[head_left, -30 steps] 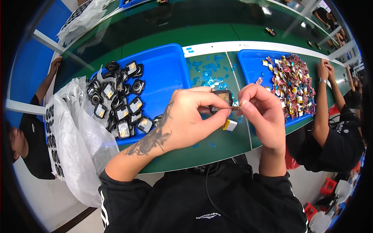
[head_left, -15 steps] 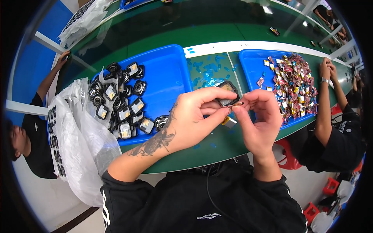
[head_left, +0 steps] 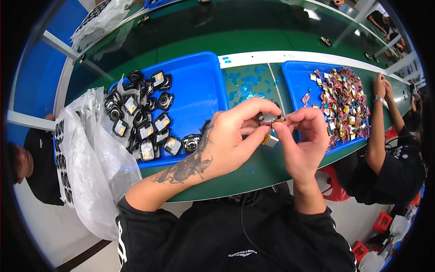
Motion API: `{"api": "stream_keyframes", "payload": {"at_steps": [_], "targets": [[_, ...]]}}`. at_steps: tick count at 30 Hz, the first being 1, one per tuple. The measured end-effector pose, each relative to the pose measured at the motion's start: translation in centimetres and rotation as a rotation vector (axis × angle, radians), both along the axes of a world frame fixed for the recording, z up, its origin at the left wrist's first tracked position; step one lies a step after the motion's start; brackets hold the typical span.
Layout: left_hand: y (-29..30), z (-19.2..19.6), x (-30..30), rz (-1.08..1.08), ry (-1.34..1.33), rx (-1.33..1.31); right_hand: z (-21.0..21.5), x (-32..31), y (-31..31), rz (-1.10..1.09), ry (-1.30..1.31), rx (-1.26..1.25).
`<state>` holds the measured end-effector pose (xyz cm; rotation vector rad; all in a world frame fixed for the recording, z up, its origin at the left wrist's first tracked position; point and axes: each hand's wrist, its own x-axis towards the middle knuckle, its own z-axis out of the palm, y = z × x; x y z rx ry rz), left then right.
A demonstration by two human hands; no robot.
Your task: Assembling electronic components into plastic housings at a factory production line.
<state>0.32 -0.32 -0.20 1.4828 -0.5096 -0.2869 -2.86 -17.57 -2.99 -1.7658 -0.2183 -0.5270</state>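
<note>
My left hand is closed around a small black watch-like case, held above the green table's front edge. My right hand pinches a small reddish strip at the case's right side, fingertips touching the left hand's. A small white and yellow piece lies on the table just below both hands. On the left stands a blue tray with several black cases with square faces. On the right, another blue tray holds a heap of small colourful foil-like pieces.
A clear plastic bag hangs off the table at the left. Blue film scraps litter the table between the trays. One co-worker's arm rests at the right tray, and another person sits at the far left.
Both hands have lifted slightly and drawn closer together around the case. The right fingers now pinch the reddish strip at the case's edge.
</note>
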Motion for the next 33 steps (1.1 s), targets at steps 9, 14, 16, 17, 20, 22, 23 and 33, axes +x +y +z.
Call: {"api": "stream_keyframes", "payload": {"at_steps": [9,14,16,17,20,22,23,33], "targets": [[-0.3,-0.5,0.0,0.025,0.254,-0.166,-0.3,0.4,0.4,0.116,0.262,0.304],[-0.5,-1.7,0.2,0.12,0.313,-0.275,0.0,1.2,1.1,0.068,0.18,0.069],[-0.4,-1.5,0.6,0.075,0.311,-0.283,0.6,1.4,0.5,0.054,0.133,0.009],[-0.1,-1.2,1.0,0.058,0.328,-0.257,1.1,1.9,0.3,0.084,0.166,0.011],[1.4,-0.8,1.9,0.055,0.317,-0.257,3.1,4.0,0.2,0.248,0.321,0.039],[2.8,0.6,2.8,0.119,0.157,-0.089,3.5,6.8,0.2,0.399,0.403,0.073],[4.1,1.6,3.0,0.222,-0.083,0.147,3.5,9.0,0.2,0.445,0.43,0.04],[16.3,-2.2,-0.6,0.418,-0.8,1.273,-3.8,27.5,-4.6,-0.035,0.545,-0.445]]}}
